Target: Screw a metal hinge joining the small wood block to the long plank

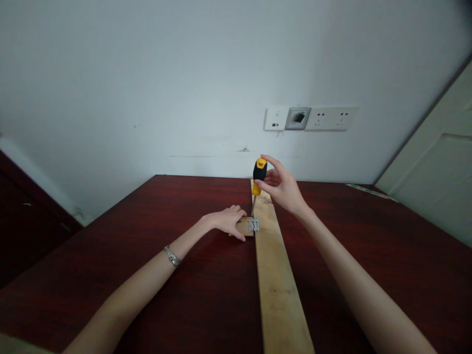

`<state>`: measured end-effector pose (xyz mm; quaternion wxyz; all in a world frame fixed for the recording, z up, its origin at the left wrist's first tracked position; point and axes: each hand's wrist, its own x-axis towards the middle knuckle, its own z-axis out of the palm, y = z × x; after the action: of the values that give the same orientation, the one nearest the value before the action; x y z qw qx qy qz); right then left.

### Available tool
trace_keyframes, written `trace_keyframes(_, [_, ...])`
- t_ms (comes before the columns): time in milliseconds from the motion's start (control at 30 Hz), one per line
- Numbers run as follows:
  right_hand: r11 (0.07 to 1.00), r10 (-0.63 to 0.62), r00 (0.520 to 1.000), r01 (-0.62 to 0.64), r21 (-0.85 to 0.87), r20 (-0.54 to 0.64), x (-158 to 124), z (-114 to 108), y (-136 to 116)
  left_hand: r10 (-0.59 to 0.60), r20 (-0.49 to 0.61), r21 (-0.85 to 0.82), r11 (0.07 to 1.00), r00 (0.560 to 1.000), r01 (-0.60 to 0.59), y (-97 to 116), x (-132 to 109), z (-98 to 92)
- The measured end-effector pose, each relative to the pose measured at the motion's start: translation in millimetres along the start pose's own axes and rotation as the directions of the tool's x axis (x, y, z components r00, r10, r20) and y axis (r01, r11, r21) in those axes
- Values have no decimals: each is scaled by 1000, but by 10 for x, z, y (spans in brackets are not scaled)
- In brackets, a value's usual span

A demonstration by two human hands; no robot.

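My right hand [282,187] grips a screwdriver [260,170] by its black and yellow handle, thumb and fingers around it. The shaft points down, and its tip is near a metal hinge [254,224]; I cannot tell whether they touch. The hinge lies across the joint between a small wooden block [244,226] and a long wooden plank [277,275]. Thumb and fingers of my left hand [228,221] are closed around the block's left end, holding it against the plank's left edge.
A dark red tabletop [191,295] carries the plank, which runs from the near edge toward the wall [147,88]. Sockets [332,119] and a plugged-in black adapter [299,117] are set in that wall. A pale door [438,157] stands at the right.
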<state>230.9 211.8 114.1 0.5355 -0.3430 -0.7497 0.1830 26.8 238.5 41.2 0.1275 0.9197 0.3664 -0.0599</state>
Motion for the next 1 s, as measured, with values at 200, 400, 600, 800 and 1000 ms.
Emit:
trace_keyframes(200, [1000, -1, 1000, 1, -9, 7, -8, 15, 18, 17, -8, 1, 1000, 1000, -17, 12, 1, -8])
trace_keyframes(400, [1000, 1, 1000, -1, -3, 8, -15, 23, 46, 16, -4, 5, 1000, 1000, -16, 29, -4, -27])
trace_keyframes(600, [1000, -4, 1000, 4, -13, 8, -18, 29, 38, 25, -9, 6, 1000, 1000, -25, 26, -8, -33])
trace_keyframes(800, [999, -27, 1000, 27, -20, -13, -11, 48, 47, 40, -15, 20, 999, 999, -39, 19, 3, -27])
trace_keyframes(1000, [998, -35, 999, 32, -53, -41, -6, 61, 62, 48, -33, 33, 998, 998, -47, 17, 5, -14])
